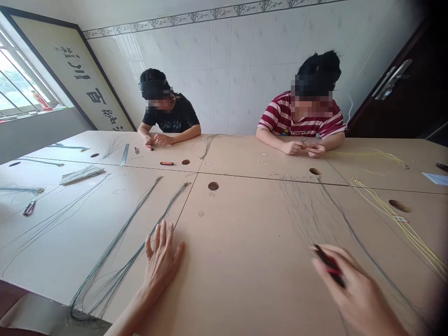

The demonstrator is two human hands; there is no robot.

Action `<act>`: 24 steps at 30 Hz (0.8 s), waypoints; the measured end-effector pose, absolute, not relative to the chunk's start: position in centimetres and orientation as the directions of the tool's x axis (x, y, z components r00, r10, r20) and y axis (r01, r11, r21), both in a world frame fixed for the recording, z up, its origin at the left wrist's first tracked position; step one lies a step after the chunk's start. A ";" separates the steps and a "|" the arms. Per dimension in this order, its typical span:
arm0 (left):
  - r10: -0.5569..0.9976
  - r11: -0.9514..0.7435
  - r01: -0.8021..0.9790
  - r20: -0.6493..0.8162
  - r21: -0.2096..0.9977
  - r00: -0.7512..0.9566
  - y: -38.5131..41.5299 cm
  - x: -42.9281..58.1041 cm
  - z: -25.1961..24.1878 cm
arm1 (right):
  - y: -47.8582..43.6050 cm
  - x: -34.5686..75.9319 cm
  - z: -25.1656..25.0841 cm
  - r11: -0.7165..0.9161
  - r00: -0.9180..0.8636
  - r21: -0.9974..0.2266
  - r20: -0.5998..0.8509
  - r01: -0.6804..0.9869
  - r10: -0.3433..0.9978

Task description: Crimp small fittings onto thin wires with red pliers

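The bench is broad and pale brown, made of panels that meet along dark seams, with round holes cut through it. Behind it rises a tiled wall topped by a patterned border. A framed panel of lettering leans at the left beside a barred window; a dark door stands at the right. Across the bench sit a person in a black shirt and a person in a striped shirt, both with hands on the bench.

The black-and-red tool is inside the grip of the right hand, whose fingers are closed around it. Motion blur hides which kind of tool it is. Its tip points toward the loose dark threads fanned out ahead; whether it touches them cannot be told. A dark bundle of threads runs past this hand, with yellow threads farther right.

The left hand holds nothing, palm down with fingers spread. Two greenish bundles lie to its left, the nearer one running right beside the fingers.
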State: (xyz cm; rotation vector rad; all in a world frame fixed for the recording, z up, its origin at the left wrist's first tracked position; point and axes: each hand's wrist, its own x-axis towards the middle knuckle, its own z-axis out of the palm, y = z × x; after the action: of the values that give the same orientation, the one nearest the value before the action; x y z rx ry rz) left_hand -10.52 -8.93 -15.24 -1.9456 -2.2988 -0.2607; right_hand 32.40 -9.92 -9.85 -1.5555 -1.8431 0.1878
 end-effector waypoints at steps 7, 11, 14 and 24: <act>0.944 0.275 0.961 0.178 0.036 -0.277 -11.2 -12.0 -16.2 | 2.1 12.2 -7.3 0.527 -0.491 -0.475 0.210 0.705 0.846; 0.944 0.298 0.954 0.141 0.013 -0.297 -11.2 -12.0 -16.0 | 6.0 2.6 -9.0 0.601 -0.600 -0.438 0.159 0.669 0.784; 0.946 0.306 0.952 0.108 0.004 -0.304 -11.2 -12.0 -16.0 | 7.6 -1.4 -10.4 0.593 -0.596 -0.415 0.140 0.690 0.791; 0.944 0.306 0.952 0.135 -0.021 -0.301 -11.8 -12.3 -16.9 | 10.4 -4.2 -12.6 0.588 -0.577 -0.347 0.146 0.731 0.804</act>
State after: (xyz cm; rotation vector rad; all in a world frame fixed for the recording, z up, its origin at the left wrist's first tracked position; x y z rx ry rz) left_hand -12.31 -11.84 -16.88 -1.7788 -2.4379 -0.0950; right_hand -4.19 10.42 -12.58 -1.2572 -2.5319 0.3609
